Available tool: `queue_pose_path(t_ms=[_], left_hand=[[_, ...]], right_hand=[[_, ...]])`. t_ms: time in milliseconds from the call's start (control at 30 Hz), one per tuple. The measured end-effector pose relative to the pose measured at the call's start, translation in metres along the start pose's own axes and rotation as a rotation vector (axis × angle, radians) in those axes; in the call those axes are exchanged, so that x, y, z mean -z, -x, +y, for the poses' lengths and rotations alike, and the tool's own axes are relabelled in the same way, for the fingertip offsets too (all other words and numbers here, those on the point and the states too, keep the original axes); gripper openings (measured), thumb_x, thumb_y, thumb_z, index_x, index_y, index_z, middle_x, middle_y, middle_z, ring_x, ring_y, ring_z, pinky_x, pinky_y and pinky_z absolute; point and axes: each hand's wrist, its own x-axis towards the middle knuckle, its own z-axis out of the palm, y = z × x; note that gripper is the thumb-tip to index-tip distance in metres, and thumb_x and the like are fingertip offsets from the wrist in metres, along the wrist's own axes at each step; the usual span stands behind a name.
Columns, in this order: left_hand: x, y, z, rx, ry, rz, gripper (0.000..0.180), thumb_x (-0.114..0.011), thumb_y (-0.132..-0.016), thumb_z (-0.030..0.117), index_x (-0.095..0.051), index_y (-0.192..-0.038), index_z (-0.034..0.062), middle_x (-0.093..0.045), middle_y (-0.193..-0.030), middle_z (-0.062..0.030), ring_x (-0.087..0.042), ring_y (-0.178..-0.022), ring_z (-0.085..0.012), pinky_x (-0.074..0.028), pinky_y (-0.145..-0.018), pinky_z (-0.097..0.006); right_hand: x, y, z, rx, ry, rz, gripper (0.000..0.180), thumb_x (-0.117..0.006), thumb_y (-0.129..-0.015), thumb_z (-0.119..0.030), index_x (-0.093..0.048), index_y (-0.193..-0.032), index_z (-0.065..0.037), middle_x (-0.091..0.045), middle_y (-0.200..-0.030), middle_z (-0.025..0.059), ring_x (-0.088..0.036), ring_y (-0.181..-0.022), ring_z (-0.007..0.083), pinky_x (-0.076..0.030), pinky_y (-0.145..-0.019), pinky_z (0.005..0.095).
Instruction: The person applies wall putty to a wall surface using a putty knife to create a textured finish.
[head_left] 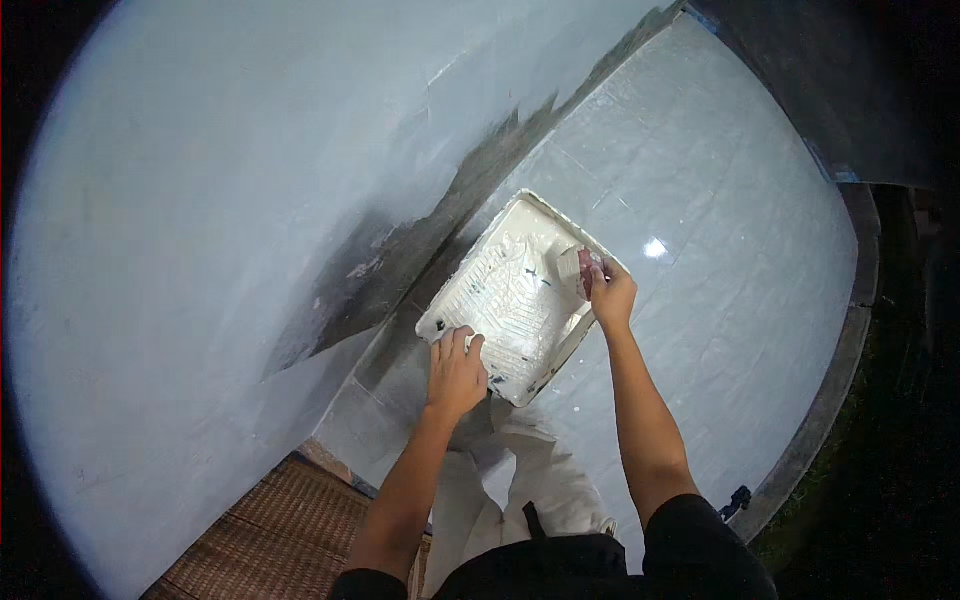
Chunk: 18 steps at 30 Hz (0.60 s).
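Note:
A white paint tray (pixel 475 275) smeared with white paint lies on the pale tiled floor, close to the foot of a wall. My left hand (pixel 456 368) rests flat on the tray's near corner, fingers spread. My right hand (pixel 608 292) is closed around a small paint-covered tool, probably a brush or mini roller (pixel 572 266), held at the tray's right rim with its head over the tray's deep end. My legs in light trousers show below the tray.
A wall (pixel 220 200) painted pale grey-white fills the left, with a dark unpainted band (pixel 400 260) along its base. The glossy tiled floor (pixel 700 300) ends at a raised dark curb on the right. A brown woven mat (pixel 270 540) lies at the lower left.

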Motion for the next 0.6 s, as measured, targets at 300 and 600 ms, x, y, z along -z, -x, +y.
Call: queue_pose_path(t_ms=[300,600], left_hand=[[-0.036,-0.009,0.016,0.083,0.068,-0.018,0.047,-0.059,-0.076,0.011,-0.051,-0.12,0.0001,-0.046,-0.124,-0.0165,-0.041,-0.118,-0.0348,-0.032,-0.099,-0.047],[-0.059,-0.013,0.03,0.087,0.121,0.011,0.046,-0.059,-0.077,0.011,-0.051,-0.121,-0.0002,-0.045,-0.123,-0.0172,-0.041,-0.116,-0.0358,-0.032,-0.1,-0.048]], right_hand=[[-0.03,-0.012,0.014,0.233,0.051,-0.064,0.011,-0.064,-0.083,-0.01,-0.067,-0.09,-0.002,-0.062,-0.07,0.0223,-0.061,-0.062,0.0377,-0.047,-0.06,0.0432],[-0.038,-0.022,0.009,0.31,0.025,-0.075,0.015,-0.063,-0.086,-0.016,-0.066,-0.086,-0.001,-0.059,-0.064,0.0222,-0.059,-0.058,0.0397,-0.045,-0.056,0.0445]])
